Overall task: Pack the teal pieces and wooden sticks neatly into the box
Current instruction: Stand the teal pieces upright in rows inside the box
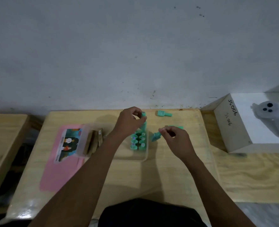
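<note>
head view, left hand (pixel 130 119) pinching teal piece (pixel 143 114), right hand (pixel 174 136) pinching another (pixel 155 136)

Desk (pixel 168 177): pale wood, visible grain, smooth, with a glossy sheen at the near left corner.
Teal pieces (pixel 138 140): smooth, plastic by appearance, low sheen.
Box (pixel 145 156): clear, slightly cloudy plastic.
Lid (pixel 84 136): the same translucent plastic, over a colour-printed paper insert.
Wooden sticks (pixel 95 141): bare brown wood, matt.
Pink sheet (pixel 60 174): matt, paper-like.
White carton (pixel 230 128): matt cardboard, hand-marked in ink.
Wall (pixel 102 54): matt paint, scuffed and speckled.
</note>
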`<action>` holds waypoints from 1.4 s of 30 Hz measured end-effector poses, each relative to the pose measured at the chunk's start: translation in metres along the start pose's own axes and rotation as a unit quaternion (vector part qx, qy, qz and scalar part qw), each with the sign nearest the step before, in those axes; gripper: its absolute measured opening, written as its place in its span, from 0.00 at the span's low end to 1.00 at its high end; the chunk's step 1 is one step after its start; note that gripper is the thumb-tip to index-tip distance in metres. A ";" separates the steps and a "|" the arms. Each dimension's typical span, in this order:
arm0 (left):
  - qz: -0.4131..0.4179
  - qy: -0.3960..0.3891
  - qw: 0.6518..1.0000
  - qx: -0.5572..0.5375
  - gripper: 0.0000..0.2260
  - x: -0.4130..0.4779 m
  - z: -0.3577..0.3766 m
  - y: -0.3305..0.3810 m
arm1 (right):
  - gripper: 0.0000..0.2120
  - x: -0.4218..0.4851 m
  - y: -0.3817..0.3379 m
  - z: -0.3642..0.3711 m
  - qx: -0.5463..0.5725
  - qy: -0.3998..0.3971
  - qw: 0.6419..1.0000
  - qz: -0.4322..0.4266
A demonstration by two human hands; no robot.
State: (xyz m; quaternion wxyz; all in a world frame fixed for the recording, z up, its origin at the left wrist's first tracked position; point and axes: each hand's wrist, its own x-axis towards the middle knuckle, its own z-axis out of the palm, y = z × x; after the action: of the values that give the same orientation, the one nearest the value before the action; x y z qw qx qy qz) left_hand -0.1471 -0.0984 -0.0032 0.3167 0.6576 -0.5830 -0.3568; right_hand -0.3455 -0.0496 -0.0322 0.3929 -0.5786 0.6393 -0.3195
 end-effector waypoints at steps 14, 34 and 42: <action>-0.028 -0.036 0.999 0.011 0.07 -0.066 -0.043 -0.044 | 0.11 -0.047 -0.009 0.058 -0.297 -0.006 0.948 -0.110; -0.081 -0.043 0.992 0.089 0.07 -0.087 0.004 -0.075 | 0.12 -0.046 0.005 0.080 -0.375 0.021 0.924 -0.068; -0.102 -0.034 0.988 0.111 0.06 -0.086 0.014 -0.077 | 0.12 -0.043 0.008 0.082 -0.368 0.018 0.927 -0.071</action>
State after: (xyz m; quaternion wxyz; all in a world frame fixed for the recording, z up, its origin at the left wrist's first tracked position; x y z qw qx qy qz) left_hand -0.1230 -0.0033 -0.0666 0.1842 0.7320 -0.5594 -0.3426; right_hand -0.2765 -0.0020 -0.0732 0.1167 -0.7202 0.6767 -0.0990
